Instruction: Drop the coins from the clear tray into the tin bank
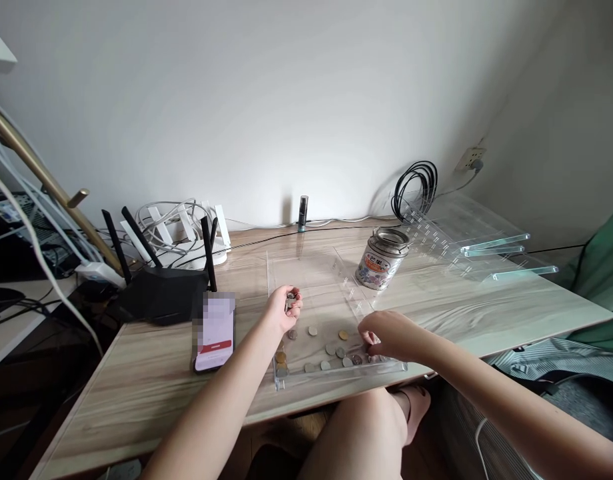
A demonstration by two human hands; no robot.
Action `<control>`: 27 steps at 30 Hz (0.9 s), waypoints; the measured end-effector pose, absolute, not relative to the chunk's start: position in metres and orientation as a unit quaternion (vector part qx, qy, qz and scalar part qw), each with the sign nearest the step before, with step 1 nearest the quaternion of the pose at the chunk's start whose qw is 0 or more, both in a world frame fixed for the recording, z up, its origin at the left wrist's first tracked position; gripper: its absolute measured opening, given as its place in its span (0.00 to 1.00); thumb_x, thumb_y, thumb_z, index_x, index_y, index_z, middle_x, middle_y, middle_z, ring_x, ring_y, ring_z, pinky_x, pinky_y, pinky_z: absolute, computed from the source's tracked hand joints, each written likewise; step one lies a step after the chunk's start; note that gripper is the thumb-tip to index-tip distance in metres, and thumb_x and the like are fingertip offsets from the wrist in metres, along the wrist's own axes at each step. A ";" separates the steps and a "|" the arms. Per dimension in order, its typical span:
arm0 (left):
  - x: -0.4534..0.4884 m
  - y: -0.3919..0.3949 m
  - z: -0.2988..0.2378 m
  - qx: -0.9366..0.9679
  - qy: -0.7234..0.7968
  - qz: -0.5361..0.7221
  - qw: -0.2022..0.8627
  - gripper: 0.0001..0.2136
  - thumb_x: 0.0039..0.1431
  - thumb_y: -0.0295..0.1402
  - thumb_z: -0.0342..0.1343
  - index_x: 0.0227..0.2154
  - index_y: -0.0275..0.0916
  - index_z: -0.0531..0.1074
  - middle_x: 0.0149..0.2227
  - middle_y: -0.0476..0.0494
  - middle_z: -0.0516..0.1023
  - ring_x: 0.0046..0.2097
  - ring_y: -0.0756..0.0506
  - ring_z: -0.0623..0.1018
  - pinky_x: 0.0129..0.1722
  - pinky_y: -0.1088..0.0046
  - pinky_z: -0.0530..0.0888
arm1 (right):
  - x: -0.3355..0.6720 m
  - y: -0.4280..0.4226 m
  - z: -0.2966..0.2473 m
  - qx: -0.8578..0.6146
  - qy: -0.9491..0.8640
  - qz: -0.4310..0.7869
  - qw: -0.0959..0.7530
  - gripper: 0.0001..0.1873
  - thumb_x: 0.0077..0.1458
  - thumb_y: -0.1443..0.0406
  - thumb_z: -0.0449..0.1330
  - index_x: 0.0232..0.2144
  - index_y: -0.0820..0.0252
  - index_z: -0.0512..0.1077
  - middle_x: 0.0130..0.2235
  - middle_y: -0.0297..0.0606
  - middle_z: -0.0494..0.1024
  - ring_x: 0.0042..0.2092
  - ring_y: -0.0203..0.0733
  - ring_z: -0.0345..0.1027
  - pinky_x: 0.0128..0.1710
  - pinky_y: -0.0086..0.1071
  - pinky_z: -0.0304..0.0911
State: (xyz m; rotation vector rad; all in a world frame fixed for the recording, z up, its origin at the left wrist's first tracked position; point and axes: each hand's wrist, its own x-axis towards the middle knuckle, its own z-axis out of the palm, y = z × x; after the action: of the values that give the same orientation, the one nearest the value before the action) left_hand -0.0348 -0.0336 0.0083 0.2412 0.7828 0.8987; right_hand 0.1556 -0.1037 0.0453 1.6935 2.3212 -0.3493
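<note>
A clear acrylic tray (306, 267) lies on the wooden table with several loose coins (334, 350) scattered along its near side. My left hand (284, 308) hovers over the tray's left part, fingers curled round a small stack of coins (291, 300). My right hand (386, 333) reaches in from the right, fingertips pinched down on a coin (367, 348) at the tray's near right corner. An open metal tin (382, 257) stands just beyond the tray on the right.
A phone (214, 331) lies left of the tray. Black and white routers (161, 287) with cables crowd the back left. Clear acrylic racks (481, 250) sit at the back right, a coiled black cable (416, 183) behind them. My knee shows below the table's front edge.
</note>
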 end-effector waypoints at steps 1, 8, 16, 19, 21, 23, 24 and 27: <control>-0.035 -0.034 0.009 0.111 0.370 0.424 0.819 0.07 0.49 0.24 0.41 0.19 0.35 0.58 0.17 0.51 0.59 0.13 0.59 0.54 0.09 0.87 0.44 | 0.159 -0.102 0.050 0.574 0.802 -0.134 0.091 0.03 0.39 0.67 0.56 0.20 0.59 0.71 0.26 0.35 0.74 0.29 0.38 0.65 0.26 0.28 0.53; -0.031 -0.039 0.009 0.052 0.383 0.482 0.786 0.06 0.47 0.19 0.41 0.22 0.32 0.61 0.19 0.44 0.65 0.22 0.52 0.70 0.19 0.81 0.69 | 0.209 -0.042 0.119 0.744 0.642 0.094 -0.159 0.15 0.48 0.61 0.48 0.31 0.58 0.73 0.30 0.39 0.74 0.30 0.40 0.64 0.25 0.29 0.55; -0.028 -0.045 0.007 0.089 0.368 0.449 0.810 0.08 0.49 0.23 0.41 0.26 0.29 0.65 0.23 0.38 0.70 0.28 0.47 0.74 0.28 0.71 0.73 | 0.230 -0.002 0.140 0.790 0.609 0.064 0.011 0.10 0.42 0.66 0.53 0.27 0.58 0.73 0.32 0.42 0.73 0.33 0.41 0.65 0.27 0.29 0.56; -0.026 -0.045 0.012 0.101 0.354 0.429 0.825 0.10 0.51 0.26 0.40 0.26 0.27 0.65 0.25 0.34 0.71 0.30 0.45 0.75 0.29 0.71 0.72 | 0.211 -0.008 0.134 0.775 0.618 0.124 -0.033 0.11 0.45 0.65 0.50 0.28 0.59 0.72 0.34 0.43 0.72 0.34 0.42 0.65 0.26 0.30 0.56; -0.025 -0.043 0.020 0.114 0.341 0.414 0.836 0.11 0.51 0.27 0.40 0.27 0.25 0.66 0.26 0.32 0.71 0.31 0.44 0.75 0.30 0.71 0.72 | 0.200 -0.011 0.129 0.748 0.639 0.159 -0.082 0.13 0.47 0.65 0.47 0.28 0.59 0.71 0.34 0.43 0.73 0.34 0.42 0.65 0.26 0.30 0.56; -0.024 -0.039 0.029 0.131 0.330 0.415 0.838 0.11 0.51 0.27 0.42 0.28 0.25 0.66 0.26 0.32 0.72 0.31 0.45 0.75 0.31 0.72 0.72 | 0.198 -0.010 0.126 0.751 0.636 0.146 -0.101 0.13 0.47 0.66 0.47 0.27 0.59 0.71 0.33 0.43 0.73 0.33 0.42 0.66 0.25 0.30 0.55; -0.022 -0.036 0.033 0.139 0.326 0.423 0.834 0.10 0.51 0.27 0.42 0.28 0.25 0.67 0.25 0.34 0.72 0.30 0.45 0.75 0.31 0.72 0.72 | 0.202 -0.009 0.127 0.762 0.625 0.132 -0.104 0.12 0.47 0.66 0.48 0.27 0.59 0.72 0.33 0.43 0.73 0.33 0.42 0.66 0.24 0.29 0.55; -0.015 -0.027 0.041 0.148 0.323 0.440 0.825 0.09 0.50 0.25 0.42 0.27 0.26 0.67 0.23 0.36 0.71 0.28 0.47 0.74 0.31 0.73 0.71 | 0.227 -0.001 0.135 0.785 0.604 0.094 -0.104 0.12 0.43 0.64 0.52 0.30 0.57 0.72 0.34 0.42 0.74 0.34 0.43 0.66 0.24 0.29 0.56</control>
State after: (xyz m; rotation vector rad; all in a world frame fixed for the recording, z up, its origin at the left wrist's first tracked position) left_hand -0.0154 -0.0270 0.0406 0.3143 0.6857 0.9362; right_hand 0.2272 -0.0013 0.1346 2.6427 2.0341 0.3174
